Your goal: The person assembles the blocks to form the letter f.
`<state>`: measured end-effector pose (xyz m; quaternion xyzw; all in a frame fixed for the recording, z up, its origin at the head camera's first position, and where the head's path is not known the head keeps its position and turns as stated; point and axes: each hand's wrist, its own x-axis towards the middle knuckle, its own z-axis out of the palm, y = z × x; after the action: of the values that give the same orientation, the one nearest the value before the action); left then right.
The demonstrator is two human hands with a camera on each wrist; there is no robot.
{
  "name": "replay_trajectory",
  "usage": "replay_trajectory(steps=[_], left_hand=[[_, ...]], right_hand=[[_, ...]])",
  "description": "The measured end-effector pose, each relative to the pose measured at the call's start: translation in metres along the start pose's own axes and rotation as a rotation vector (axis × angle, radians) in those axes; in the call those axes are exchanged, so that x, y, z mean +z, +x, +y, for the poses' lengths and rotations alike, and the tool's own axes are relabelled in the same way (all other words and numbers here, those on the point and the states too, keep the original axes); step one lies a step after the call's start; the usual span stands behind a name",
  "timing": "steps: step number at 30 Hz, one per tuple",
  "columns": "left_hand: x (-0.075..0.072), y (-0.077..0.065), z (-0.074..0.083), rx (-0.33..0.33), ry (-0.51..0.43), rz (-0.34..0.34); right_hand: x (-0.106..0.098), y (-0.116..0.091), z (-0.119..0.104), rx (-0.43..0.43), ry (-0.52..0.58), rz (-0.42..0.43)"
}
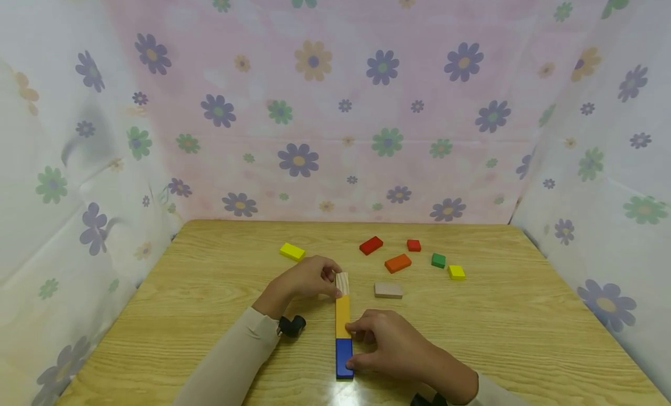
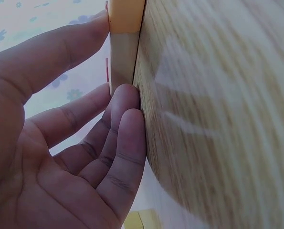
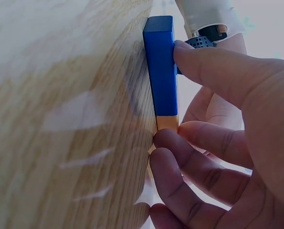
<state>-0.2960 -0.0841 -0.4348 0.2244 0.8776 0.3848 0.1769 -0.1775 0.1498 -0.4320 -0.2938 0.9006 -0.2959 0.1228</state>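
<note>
Three slim blocks lie end to end in a row pointing away from me: a blue block (image 1: 343,359) nearest, a yellow-orange block (image 1: 342,317) in the middle and a plain wooden block (image 1: 342,282) at the far end. My left hand (image 1: 313,278) touches the row's left side. Its thumb meets the yellow-orange block near the joint, and its index fingertip touches the far end of the plain block. On the right side, my right hand (image 1: 390,345) rests its thumb on the blue block (image 3: 162,71) and its index fingertip against the yellow-orange block (image 3: 167,122).
Right of the row lies a pale wooden block (image 1: 388,290). Beyond it are an orange block (image 1: 398,263), a red block (image 1: 371,245), a small red block (image 1: 413,245), a green block (image 1: 438,260) and a small yellow block (image 1: 456,272). A yellow block (image 1: 292,251) lies back left.
</note>
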Motion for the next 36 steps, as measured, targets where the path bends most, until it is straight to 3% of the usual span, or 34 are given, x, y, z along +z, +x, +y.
replay_trajectory(steps=[36], left_hand=[[0.0, -0.0003, 0.0012, -0.015, -0.034, 0.0]], right_hand=[[0.0016, 0.0007, 0.0007, 0.0, -0.036, 0.021]])
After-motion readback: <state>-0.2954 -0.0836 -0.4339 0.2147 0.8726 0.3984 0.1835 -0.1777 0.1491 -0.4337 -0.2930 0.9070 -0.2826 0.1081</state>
